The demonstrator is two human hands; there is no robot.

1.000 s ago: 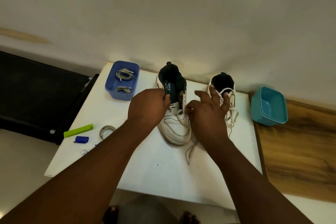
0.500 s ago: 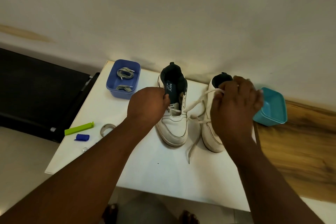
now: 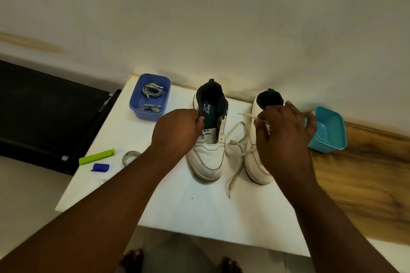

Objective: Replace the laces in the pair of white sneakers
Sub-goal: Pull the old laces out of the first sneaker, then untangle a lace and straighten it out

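Note:
Two white sneakers stand side by side on the white table (image 3: 177,210), toes toward me. My left hand (image 3: 177,131) grips the left sneaker (image 3: 209,139) at the edge of its dark opening; no lace shows in its eyelets. My right hand (image 3: 282,137) hovers over the right sneaker (image 3: 258,168), pinching a white lace (image 3: 238,139). That lace hangs loose between the two shoes, and its tail trails onto the table. Grey laces (image 3: 152,91) lie in the blue tub (image 3: 135,108) at the back left.
An empty teal tub (image 3: 328,139) sits at the table's right edge, just beyond my right hand. A green clip (image 3: 96,157), a small blue cap (image 3: 101,166) and a tape roll (image 3: 129,156) lie at the left. Behind the sneakers is a wall, with wooden flooring at right.
My right hand pulled the white lace out of the left sneaker, drawing it rightward over the right sneaker. The lace went from taut to slack. The left hand stayed on the left sneaker.

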